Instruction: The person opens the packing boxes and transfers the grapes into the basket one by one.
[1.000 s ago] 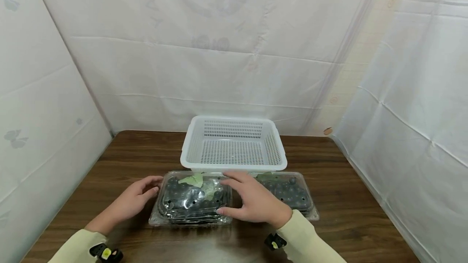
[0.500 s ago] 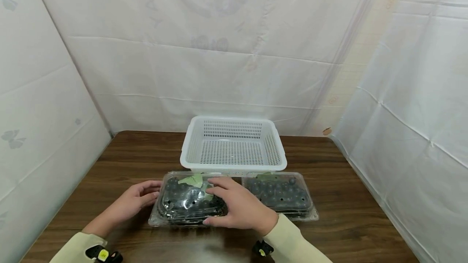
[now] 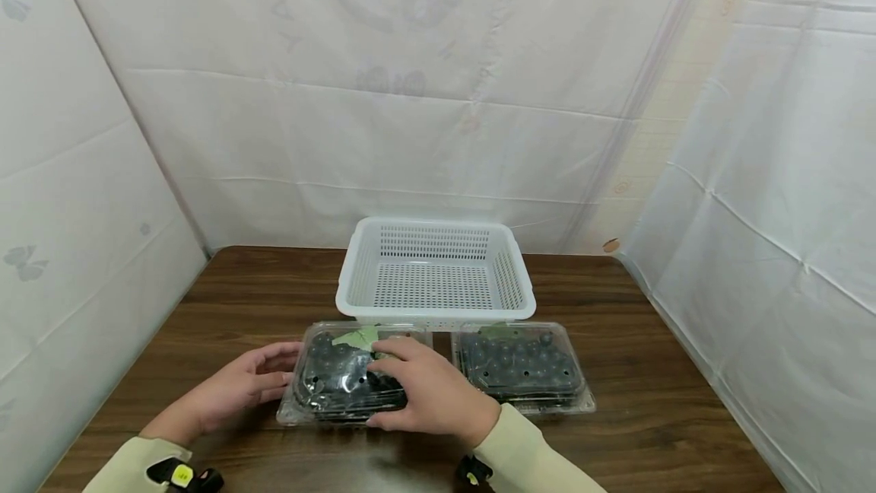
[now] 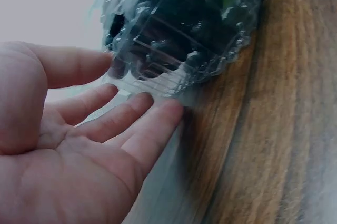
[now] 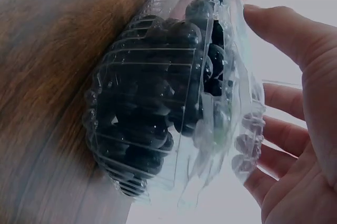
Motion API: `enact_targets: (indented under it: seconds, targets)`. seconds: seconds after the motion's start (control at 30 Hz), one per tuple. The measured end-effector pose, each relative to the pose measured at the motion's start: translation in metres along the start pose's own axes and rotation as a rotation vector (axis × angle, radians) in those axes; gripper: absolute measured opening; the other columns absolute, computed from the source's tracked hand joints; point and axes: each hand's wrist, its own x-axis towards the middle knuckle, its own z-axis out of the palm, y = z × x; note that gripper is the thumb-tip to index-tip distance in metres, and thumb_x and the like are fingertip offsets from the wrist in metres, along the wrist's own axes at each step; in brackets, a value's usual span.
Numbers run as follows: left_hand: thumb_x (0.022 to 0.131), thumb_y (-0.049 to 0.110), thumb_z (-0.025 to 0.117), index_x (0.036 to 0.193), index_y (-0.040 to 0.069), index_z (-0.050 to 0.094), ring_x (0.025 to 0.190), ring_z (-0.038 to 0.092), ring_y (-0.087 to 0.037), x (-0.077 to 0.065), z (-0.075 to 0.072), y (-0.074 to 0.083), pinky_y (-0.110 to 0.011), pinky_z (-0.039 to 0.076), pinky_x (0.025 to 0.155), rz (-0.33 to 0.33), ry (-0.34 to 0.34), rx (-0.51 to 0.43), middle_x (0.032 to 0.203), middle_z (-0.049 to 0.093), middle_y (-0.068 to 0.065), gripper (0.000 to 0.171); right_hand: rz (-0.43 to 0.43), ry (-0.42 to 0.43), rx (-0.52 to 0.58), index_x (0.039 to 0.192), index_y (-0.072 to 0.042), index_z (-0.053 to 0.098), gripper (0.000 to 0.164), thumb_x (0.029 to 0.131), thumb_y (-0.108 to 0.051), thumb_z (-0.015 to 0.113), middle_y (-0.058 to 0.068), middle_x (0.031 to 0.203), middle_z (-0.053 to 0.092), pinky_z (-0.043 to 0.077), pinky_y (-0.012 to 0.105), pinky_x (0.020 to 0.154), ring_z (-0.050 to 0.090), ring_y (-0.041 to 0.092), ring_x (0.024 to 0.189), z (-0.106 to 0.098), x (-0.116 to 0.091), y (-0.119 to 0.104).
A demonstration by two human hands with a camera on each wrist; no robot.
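In the head view, a clear plastic clamshell box [image 3: 331, 364] of dark round fruit, like grapes, lies between both hands, with a green leaf shape on its lid. My left hand [image 3: 236, 386] is at its left end, fingers extended. The left wrist view shows those fingertips [image 4: 171, 110] at or very near the ribbed plastic corner; contact is hard to tell. My right hand [image 3: 434, 394] reaches over the right part of the box, thumb near the front rim and fingers over the lid. In the right wrist view, the fingers spread beside the bulging lid without curling tightly around it.
A second clear box of dark fruit [image 3: 523, 364] lies to the right, a narrow gap away. Behind both boxes stands a white perforated plastic basket [image 3: 438, 313]. The wooden table [image 3: 657, 402] ends against white sheeting [image 3: 411, 143] at the back and sides.
My right hand has moved left across the left box, uncovering the right box and the gap. My left hand has shifted slightly down and left. The boxes and basket hold their places.
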Motion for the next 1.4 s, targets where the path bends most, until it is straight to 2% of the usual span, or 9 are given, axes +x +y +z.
enact_targets:
  seconds: [0.13,0.3,0.67,0.87,1.17,1.4]
  targets:
    - [0.106,0.010,0.053,0.157,-0.014,0.011,0.124,0.060,-0.006,-0.002,-0.004,-0.001,-0.030,0.055,0.101,0.024,-0.079,-0.040,0.156,0.039,-0.023,0.070,-0.008,0.011,-0.038,0.129,-0.016,0.068,0.063,0.085,-0.060,0.077,0.004,0.146,0.058,0.044,0.030,0.116,0.054,0.018,0.137,0.004,0.004,-0.002]
    - [0.106,0.007,0.052,0.156,-0.015,0.007,0.125,0.060,-0.007,-0.002,-0.006,-0.002,-0.032,0.056,0.101,0.029,-0.113,-0.057,0.154,0.041,-0.019,0.071,-0.027,0.023,-0.069,0.127,-0.015,0.070,0.061,0.085,-0.059,0.078,0.003,0.142,0.061,0.044,0.028,0.116,0.056,0.016,0.134,0.006,0.008,-0.006]
    - [0.105,0.010,0.055,0.157,-0.014,0.006,0.125,0.059,-0.010,-0.001,-0.003,0.002,-0.036,0.056,0.103,-0.036,-0.095,-0.076,0.159,0.028,-0.033,0.075,-0.043,0.019,-0.133,0.124,-0.018,0.072,0.058,0.084,-0.059,0.078,0.001,0.137,0.064,0.048,0.025,0.110,0.059,0.015,0.130,0.011,0.021,-0.014]
    - [0.105,0.010,0.056,0.157,-0.014,0.007,0.124,0.061,-0.012,-0.001,-0.001,0.005,-0.038,0.056,0.102,-0.071,-0.086,-0.099,0.158,0.036,-0.026,0.076,-0.062,0.032,-0.148,0.121,-0.020,0.072,0.055,0.083,-0.059,0.079,0.002,0.138,0.064,0.050,0.026,0.108,0.059,0.016,0.130,0.014,0.025,-0.019]
    - [0.104,0.007,0.055,0.156,-0.015,0.011,0.121,0.063,-0.015,-0.002,-0.001,0.006,-0.039,0.057,0.100,-0.083,-0.095,-0.135,0.149,0.050,-0.015,0.072,-0.058,0.020,-0.193,0.125,-0.021,0.072,0.058,0.084,-0.061,0.077,0.002,0.139,0.063,0.050,0.027,0.109,0.059,0.016,0.130,0.015,0.031,-0.025]
    - [0.105,0.007,0.055,0.156,-0.015,0.009,0.120,0.064,-0.015,-0.001,-0.002,0.006,-0.039,0.057,0.100,-0.096,-0.089,-0.131,0.147,0.051,-0.013,0.073,-0.051,-0.005,-0.227,0.126,-0.024,0.071,0.056,0.086,-0.062,0.074,0.000,0.139,0.064,0.049,0.027,0.109,0.059,0.015,0.130,0.016,0.036,-0.029]
